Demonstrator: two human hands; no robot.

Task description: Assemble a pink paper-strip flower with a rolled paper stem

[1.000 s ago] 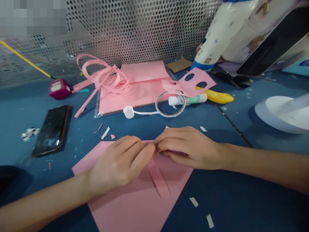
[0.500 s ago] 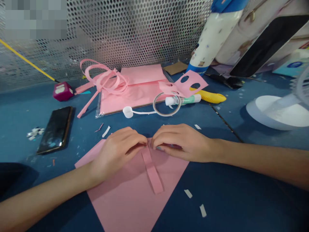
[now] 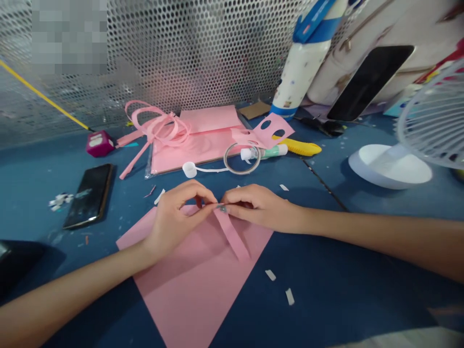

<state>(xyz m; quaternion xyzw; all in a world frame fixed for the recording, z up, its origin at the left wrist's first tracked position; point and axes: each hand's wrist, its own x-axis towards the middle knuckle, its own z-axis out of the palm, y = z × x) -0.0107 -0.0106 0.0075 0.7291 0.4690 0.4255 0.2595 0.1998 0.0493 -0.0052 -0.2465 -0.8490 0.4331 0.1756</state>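
A narrow pink paper strip (image 3: 232, 234) hangs down from where my two hands meet, its lower end resting on a large pink paper sheet (image 3: 195, 285) on the blue table. My left hand (image 3: 177, 217) pinches the strip's top end with thumb and fingertips. My right hand (image 3: 253, 205) pinches the same end from the right, fingers pressed together. Both hands hover just above the sheet's far corner.
Behind the hands lie a tape ring (image 3: 242, 158), a glue tube (image 3: 264, 152), a white cap (image 3: 189, 169), a yellow cutter (image 3: 300, 147), pink paper stack (image 3: 195, 142) and curled strips (image 3: 155, 128). A phone (image 3: 89, 195) lies left, a white fan (image 3: 416, 145) right. A perforated metal wall (image 3: 203, 48) closes the back.
My hands have lifted slightly off the sheet and the left hand's fingers have arched into a pinch. The strip's lower end has swung a little. The camera has tilted, bringing the fan into view.
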